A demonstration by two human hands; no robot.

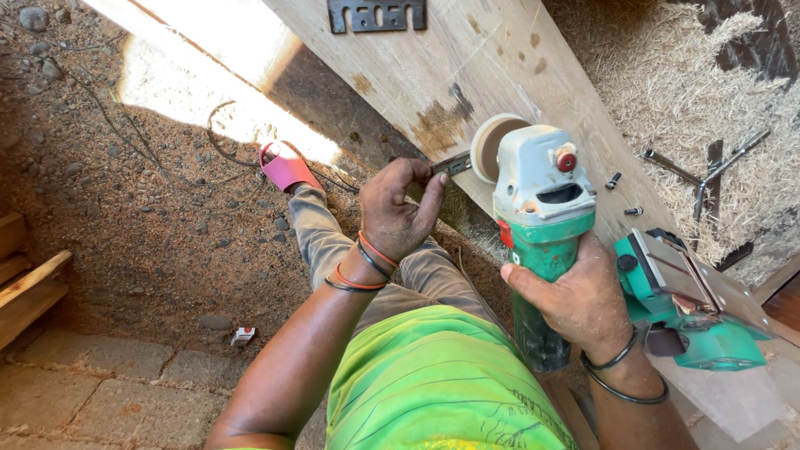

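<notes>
- Over the sloping wooden plank (533, 75), our right hand (583, 300) closed around the green body of an angle grinder (542, 217), the grip wrapped tight about the barrel just below the grey gear head.
- Our left hand (400, 208) pinched a narrow flat metal blade (452, 164) between thumb and fingers, its free end held against the edge of the grinder's round disc (492, 146).
- We judged the grinder fairly heavy and top-loaded, its plastic casing stiff and smooth, so a full fist on the barrel seemed the sound hold; one hand alone left it open to twisting.
- We took the blade to be thin, rigid steel, light, with sharp edges and liable to heat at the disc; it offered little to hold, and our fingertips sat close to the wheel.
- Beside our right wrist lay a green electric hand planer (692, 308) on the plank, near the grinder but apart from it.
- Further up the plank sat two small bolts (614, 179), well apart from the disc, and a dark slotted metal plate (375, 14) rested at the top end.
- Off the plank, metal spanners (708, 171) lay on a heap of wood shavings (692, 75).
- Below, our foot in a pink sandal (286, 169) stood on bare earth (125, 217), with a loose cord trailing just beside it.
</notes>
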